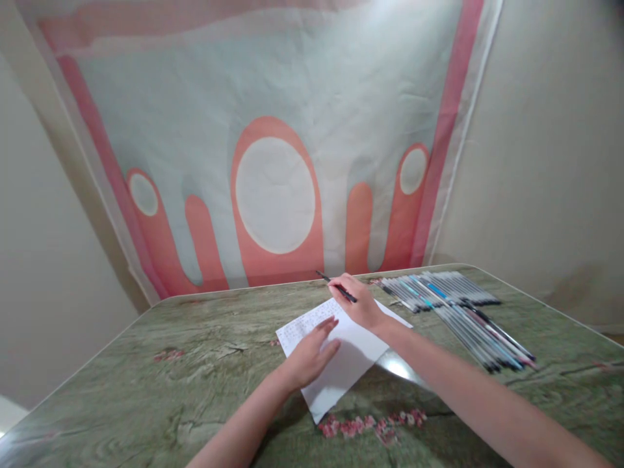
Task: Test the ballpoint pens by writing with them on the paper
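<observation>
A white sheet of paper (331, 385) lies at a slant on the table, with rows of small dark handwriting on its upper left part. My left hand (310, 356) rests on the sheet, fingers stretched out and thumb apart. Over the upper part of the paper, my right hand (361, 305) is closed around a dark pen (346, 294). One end of the pen sticks out past the fingers toward the upper left. Whether its tip touches the paper I cannot tell.
To the right lie a row of grey pen refills (455, 288) and a bundle of refills and pens (475, 335), some of them blue or black. The green wood-patterned table (214, 364) has printed pink flowers. Behind it hangs a pink-and-grey patterned cloth (275, 195).
</observation>
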The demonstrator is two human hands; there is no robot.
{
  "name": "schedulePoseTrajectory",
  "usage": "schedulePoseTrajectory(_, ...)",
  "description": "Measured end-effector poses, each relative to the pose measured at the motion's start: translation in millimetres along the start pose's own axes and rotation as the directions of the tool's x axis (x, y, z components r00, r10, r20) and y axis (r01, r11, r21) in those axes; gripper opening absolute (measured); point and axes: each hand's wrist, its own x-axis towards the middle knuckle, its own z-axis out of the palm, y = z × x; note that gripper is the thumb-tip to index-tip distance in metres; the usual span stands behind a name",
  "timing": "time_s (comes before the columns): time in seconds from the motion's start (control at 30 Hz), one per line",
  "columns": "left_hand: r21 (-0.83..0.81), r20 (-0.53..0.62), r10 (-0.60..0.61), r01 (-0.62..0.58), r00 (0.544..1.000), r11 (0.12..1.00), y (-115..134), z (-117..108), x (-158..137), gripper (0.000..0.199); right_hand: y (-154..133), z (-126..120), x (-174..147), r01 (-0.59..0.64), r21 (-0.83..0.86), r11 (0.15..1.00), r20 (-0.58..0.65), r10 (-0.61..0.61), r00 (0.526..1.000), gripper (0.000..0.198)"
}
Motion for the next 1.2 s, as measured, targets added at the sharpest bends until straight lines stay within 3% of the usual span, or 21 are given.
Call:
schedulePoseTrajectory(0.1, 0.267, 0.200, 0.024, -0.078, 0.980, 0.960, 11, 13, -9, 0.052, 17, -39, -30, -0.007, -0.162, 0.987, 0.085, 0.021, 0.996, 0.021)
schedulePoseTrajectory(0.2, 0.406, 0.325, -0.012, -0.128, 0.946, 0.905, 13, 19, -12, 0.054, 31, -77, -74, -0.010, -0.306, 0.952, 0.197, 0.074, 0.978, 0.028)
schedulePoseTrajectory(0.33, 0.471, 0.372, -0.028, -0.163, 0.928, 0.867, 11, 20, -12, 0.055, 42, -123, -129, 0.007, -0.479, 0.878, 0.277, 0.143, 0.950, 0.033)
schedulePoseTrajectory(0.47, 0.486, 0.376, -0.031, -0.169, 0.926, 0.858, 10, 21, -11, 0.055, 49, -153, -161, 0.040, -0.617, 0.786, 0.280, 0.171, 0.945, 0.034)
schedulePoseTrajectory(0.67, 0.483, 0.371, -0.027, -0.168, 0.928, 0.859, 9, 21, -10, 0.054, 57, -166, -168, 0.101, -0.698, 0.708, 0.277, 0.137, 0.951, 0.031)
schedulePoseTrajectory(1.2, 0.542, 0.444, -0.052, -0.222, 0.894, 0.810, 25, 11, -9, 0.057, 60, -175, -171, 0.018, -0.747, 0.665, 0.240, 0.245, 0.939, 0.040)
